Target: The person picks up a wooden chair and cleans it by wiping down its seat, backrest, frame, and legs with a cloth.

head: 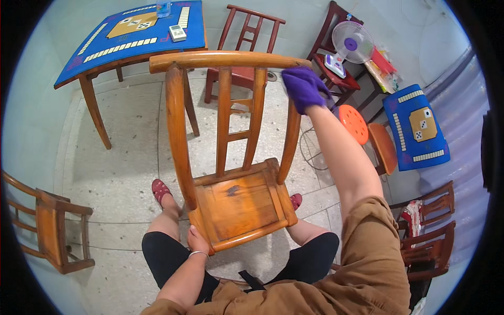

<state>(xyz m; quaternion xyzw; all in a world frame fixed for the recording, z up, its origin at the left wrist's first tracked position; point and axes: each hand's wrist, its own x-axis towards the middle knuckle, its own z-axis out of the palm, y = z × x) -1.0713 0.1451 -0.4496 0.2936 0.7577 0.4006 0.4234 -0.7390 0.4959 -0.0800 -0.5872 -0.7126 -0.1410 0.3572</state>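
A wooden chair (pixel 236 208) with a slatted back stands in front of me between my legs, its seat towards me. My left hand (pixel 197 239) grips the seat's left front edge, with a bracelet at the wrist. At the far right, my right hand (pixel 311 92) presses a purple cloth (pixel 301 84) on the right end of the chair's top rail (pixel 232 59). The cloth wraps the fingers and hides most of them. A dark mark (pixel 233 190) shows on the seat panel.
A table with a blue mahjong-print mat (pixel 130 33) stands far left, bearing a bottle (pixel 163 8) and a small white device (pixel 177 33). A red chair (pixel 252 29), a fan (pixel 350 43), an orange stool (pixel 353 124) and a second mat (pixel 417 128) lie beyond. Another wooden chair (pixel 51 228) is at left.
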